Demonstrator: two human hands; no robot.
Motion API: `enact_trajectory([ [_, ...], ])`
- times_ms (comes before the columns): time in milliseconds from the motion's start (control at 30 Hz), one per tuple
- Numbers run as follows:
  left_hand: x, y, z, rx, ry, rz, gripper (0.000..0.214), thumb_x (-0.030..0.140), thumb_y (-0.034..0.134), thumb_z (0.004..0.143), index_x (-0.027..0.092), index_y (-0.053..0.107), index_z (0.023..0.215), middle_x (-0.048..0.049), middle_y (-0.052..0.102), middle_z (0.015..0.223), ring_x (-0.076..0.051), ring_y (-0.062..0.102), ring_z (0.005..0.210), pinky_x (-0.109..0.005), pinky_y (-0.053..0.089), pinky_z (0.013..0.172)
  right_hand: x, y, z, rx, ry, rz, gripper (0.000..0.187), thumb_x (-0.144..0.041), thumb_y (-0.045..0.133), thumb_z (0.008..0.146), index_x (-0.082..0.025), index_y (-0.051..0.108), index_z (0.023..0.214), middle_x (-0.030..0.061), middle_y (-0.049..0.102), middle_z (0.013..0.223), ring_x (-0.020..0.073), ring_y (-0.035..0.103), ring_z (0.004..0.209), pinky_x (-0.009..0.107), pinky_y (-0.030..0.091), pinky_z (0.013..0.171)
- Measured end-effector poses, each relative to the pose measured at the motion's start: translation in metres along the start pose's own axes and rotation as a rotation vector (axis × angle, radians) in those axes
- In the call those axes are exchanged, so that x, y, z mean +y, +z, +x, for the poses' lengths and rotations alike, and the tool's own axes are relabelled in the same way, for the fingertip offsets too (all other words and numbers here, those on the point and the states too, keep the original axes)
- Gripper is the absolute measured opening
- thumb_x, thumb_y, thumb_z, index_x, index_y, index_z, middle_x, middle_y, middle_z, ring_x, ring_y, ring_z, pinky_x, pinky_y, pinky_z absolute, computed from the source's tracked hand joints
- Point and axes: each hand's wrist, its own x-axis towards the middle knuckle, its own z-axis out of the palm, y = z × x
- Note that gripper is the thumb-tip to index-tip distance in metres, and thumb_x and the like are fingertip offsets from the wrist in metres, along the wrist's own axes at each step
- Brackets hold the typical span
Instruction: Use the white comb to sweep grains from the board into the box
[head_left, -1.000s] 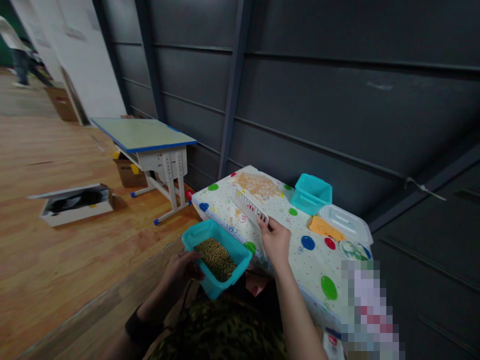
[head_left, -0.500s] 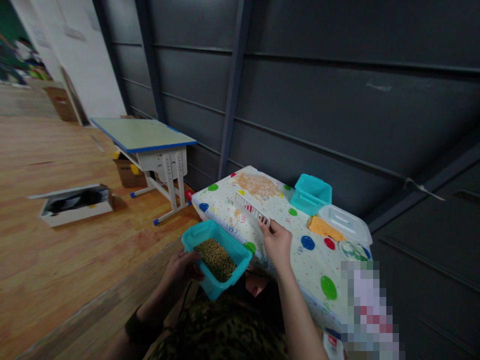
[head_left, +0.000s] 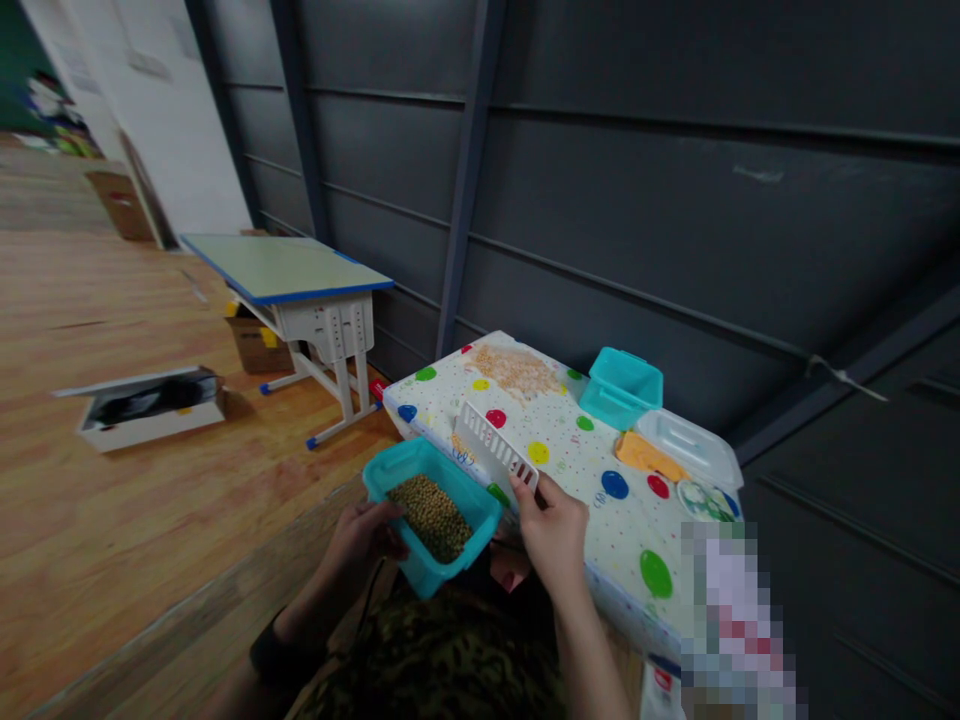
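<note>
My left hand (head_left: 361, 537) grips the near left side of a teal tub (head_left: 432, 513) filled with green beans, held just off the table's near edge. My right hand (head_left: 553, 530) pinches one end of a white slotted scraper (head_left: 493, 447), which stands on the polka-dot tablecloth (head_left: 570, 450) right beside the tub's rim. A small heap of pale grains lies against the scraper's far end. A larger spread of pale grains (head_left: 516, 368) lies at the table's far corner.
A second teal tub (head_left: 622, 388) stands at the back of the table, beside a white lidded box (head_left: 688, 447) and an orange pile (head_left: 645, 455). A blue-edged desk (head_left: 289, 275) and an open cardboard box (head_left: 142, 405) are on the wooden floor to the left.
My right hand has drawn the white scraper across the cloth toward me, from mid-table to the teal tub's rim. The left hand and tub have stayed put.
</note>
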Motion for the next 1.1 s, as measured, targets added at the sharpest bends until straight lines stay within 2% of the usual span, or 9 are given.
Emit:
enact_trajectory([
  [133,0.01,0.005,-0.008,0.049,0.016,0.031,0.032,0.041,0.094,0.052,0.024,0.069,0.043,-0.0039,0.065,0.043,-0.02,0.062,0.038,-0.033,0.055,0.043,-0.003,0.001,-0.015,0.048,-0.074,-0.052,0.058,-0.066,0.065,0.107,-0.022,0.083,0.076,0.0062,0.076,0.062,0.0202,0.062,0.052,0.029,0.049,0.055],
  [300,0.016,0.009,-0.011,0.041,0.011,0.055,0.032,0.044,0.092,0.051,0.025,0.068,0.041,-0.0049,0.065,0.041,-0.021,0.062,0.038,-0.033,0.055,0.043,-0.005,0.004,-0.025,0.078,-0.139,-0.062,0.06,-0.064,0.064,0.112,-0.022,0.083,0.074,0.0019,0.064,0.05,0.018,0.054,0.045,0.029,0.046,0.052],
  [500,0.018,0.01,-0.012,0.023,0.001,0.056,0.03,0.043,0.093,0.051,0.023,0.072,0.045,-0.0072,0.069,0.045,-0.02,0.064,0.04,-0.033,0.057,0.045,-0.006,0.004,-0.031,0.1,-0.174,-0.052,0.055,-0.057,0.068,0.112,-0.021,0.083,0.074,0.0002,0.062,0.049,0.0161,0.054,0.043,0.026,0.044,0.048],
  [667,0.019,0.011,-0.012,0.032,0.001,0.037,0.03,0.043,0.094,0.05,0.024,0.071,0.045,-0.0053,0.068,0.045,-0.021,0.064,0.04,-0.033,0.057,0.045,-0.007,0.002,-0.032,0.053,-0.181,-0.019,0.05,-0.052,0.07,0.112,-0.021,0.082,0.075,-0.0025,0.058,0.046,0.0146,0.052,0.039,0.025,0.041,0.046],
  [900,0.02,0.009,-0.012,0.031,0.003,0.045,0.031,0.043,0.093,0.051,0.025,0.069,0.043,-0.0042,0.067,0.044,-0.019,0.061,0.04,-0.033,0.057,0.045,-0.006,0.01,-0.023,0.108,-0.203,-0.04,0.053,-0.055,0.067,0.113,-0.02,0.084,0.077,0.0002,0.063,0.051,0.0152,0.053,0.044,0.026,0.044,0.05],
  [1100,0.025,0.013,-0.015,0.061,0.026,0.033,0.03,0.042,0.091,0.049,0.025,0.067,0.044,-0.0024,0.065,0.042,-0.019,0.06,0.037,-0.032,0.054,0.042,-0.011,0.009,-0.022,0.049,-0.138,0.021,0.055,-0.058,0.069,0.109,-0.02,0.081,0.07,-0.0005,0.06,0.05,0.0148,0.049,0.045,0.026,0.042,0.05],
])
